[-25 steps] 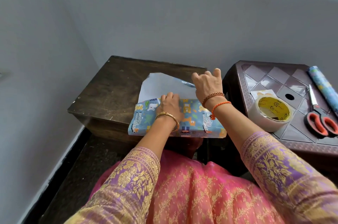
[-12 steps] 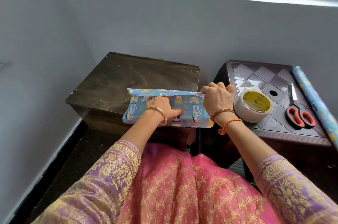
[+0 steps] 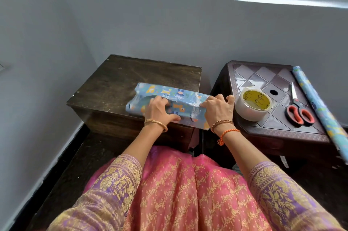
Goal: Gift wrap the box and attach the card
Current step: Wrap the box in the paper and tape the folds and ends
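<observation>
At the counter's [image 3: 116, 80] near right corner, left hand [image 3: 160, 111] presses the wrapped box [image 3: 180, 102] flat while right hand [image 3: 216, 107] apparently pinches the paper seam; tape [image 3: 253, 105] comes next.

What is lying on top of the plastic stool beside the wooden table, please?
On the stool sit a tape roll, orange-handled scissors and a paper roll along its right edge. Something white peeks out behind the tape; the tape hides most of it.

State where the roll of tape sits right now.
In the head view the roll of tape stands on the brown plastic stool at the right, between the right hand and the scissors.
</observation>
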Available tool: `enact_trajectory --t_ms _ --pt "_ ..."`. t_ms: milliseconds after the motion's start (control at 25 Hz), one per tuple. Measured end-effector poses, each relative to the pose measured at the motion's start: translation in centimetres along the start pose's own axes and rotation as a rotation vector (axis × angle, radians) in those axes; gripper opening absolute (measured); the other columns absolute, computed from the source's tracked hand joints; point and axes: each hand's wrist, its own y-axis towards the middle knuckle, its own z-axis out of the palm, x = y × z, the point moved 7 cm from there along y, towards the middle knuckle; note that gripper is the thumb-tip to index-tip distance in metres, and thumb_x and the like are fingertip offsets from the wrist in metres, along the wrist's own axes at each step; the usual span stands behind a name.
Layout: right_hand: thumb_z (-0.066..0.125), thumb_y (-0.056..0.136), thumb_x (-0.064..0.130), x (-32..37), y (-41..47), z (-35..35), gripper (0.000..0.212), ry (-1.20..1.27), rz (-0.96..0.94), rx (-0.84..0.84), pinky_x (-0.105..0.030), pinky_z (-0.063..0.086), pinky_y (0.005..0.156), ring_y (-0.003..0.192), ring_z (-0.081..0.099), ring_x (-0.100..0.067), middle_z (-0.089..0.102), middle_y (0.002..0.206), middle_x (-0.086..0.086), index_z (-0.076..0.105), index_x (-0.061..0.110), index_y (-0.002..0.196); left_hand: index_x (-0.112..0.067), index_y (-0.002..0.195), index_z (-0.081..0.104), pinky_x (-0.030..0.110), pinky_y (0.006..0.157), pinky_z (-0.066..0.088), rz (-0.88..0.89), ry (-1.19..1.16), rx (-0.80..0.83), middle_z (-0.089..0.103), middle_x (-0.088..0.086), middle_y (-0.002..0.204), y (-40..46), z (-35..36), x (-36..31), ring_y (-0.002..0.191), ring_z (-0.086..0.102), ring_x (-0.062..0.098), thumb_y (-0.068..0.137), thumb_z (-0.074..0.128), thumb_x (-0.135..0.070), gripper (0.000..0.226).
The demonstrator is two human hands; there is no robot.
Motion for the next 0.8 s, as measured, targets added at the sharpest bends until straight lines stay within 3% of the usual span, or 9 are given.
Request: enact_trajectory --t_ms 80,200,360,480,640,800 --pt "0.046 0.088 0.006 -0.4 -0.1 0.3 0.037 0.003 0.003 0.013 -0.037 0.007 0.086 0.103 0.046 -0.02 0.062 0.108 0.005 0.067 0.03 0.107 -0.009 0.098 0.055 0.029 0.08 0.04 -0.003 -0.014 -0.133 0.05 0.008 0.11 -0.3 -0.9 0.5 0.102 0.051 0.027 0.063 0.081 -0.032 0.049" --pt "0.048 0.089 0.007 -0.9 -0.2 0.4 0.038 0.007 -0.001 0.015 -0.038 0.008 0.09 0.102 0.048 -0.02 0.061 0.109 0.005 0.065 0.034 0.108 -0.011 0.117 0.041 0.035 0.073 0.045 -0.029 0.124 -0.056 0.039 0.006 0.122 -0.3 -0.7 1.2 0.097 0.056 0.029 0.07 0.075 -0.039 0.065" --pt "0.047 0.089 0.005 -0.6 0.1 0.6 0.04 0.035 -0.028 0.026 -0.043 0.007 0.097 0.106 0.047 -0.02 0.059 0.115 0.006 0.064 0.035 0.109 -0.011 0.138 0.034 0.039 0.093 0.044 0.274 0.282 -0.148 0.038 0.01 0.14 0.5 -0.4 0.1 0.122 0.045 0.029 0.066 0.079 -0.034 0.087" --pt "0.046 0.088 0.003 -0.3 0.3 0.7 0.041 0.051 -0.058 0.036 -0.047 0.009 0.106 0.108 0.047 -0.02 0.059 0.115 0.008 0.064 0.034 0.108 -0.017 0.147 0.015 0.034 0.104 0.03 0.441 0.439 0.043 0.021 0.002 0.153 1.4 0.8 -1.2 0.131 0.038 0.02 0.079 0.066 -0.032 0.086" --pt "0.046 0.087 0.005 0.2 0.7 0.8 0.036 0.049 -0.037 0.007 -0.045 0.002 0.098 0.111 0.044 -0.02 0.059 0.115 0.007 0.062 0.028 0.11 -0.025 0.139 0.031 0.032 0.099 0.03 0.411 0.54 0.088 0.038 -0.006 0.143 2.0 1.1 -1.4 0.121 0.047 0.018 0.087 0.055 -0.037 0.059" --pt "0.047 0.085 0.01 1.8 0.7 0.6 0.036 0.125 -0.078 -0.009 -0.047 0.011 0.105 0.119 0.043 -0.023 0.054 0.125 0.001 0.053 0.018 0.119 -0.023 0.13 0.042 0.031 0.097 0.03 0.367 0.518 0.05 0.049 -0.005 0.133 2.2 1.2 -1.3 0.117 0.047 0.018 0.087 0.055 -0.038 0.047"
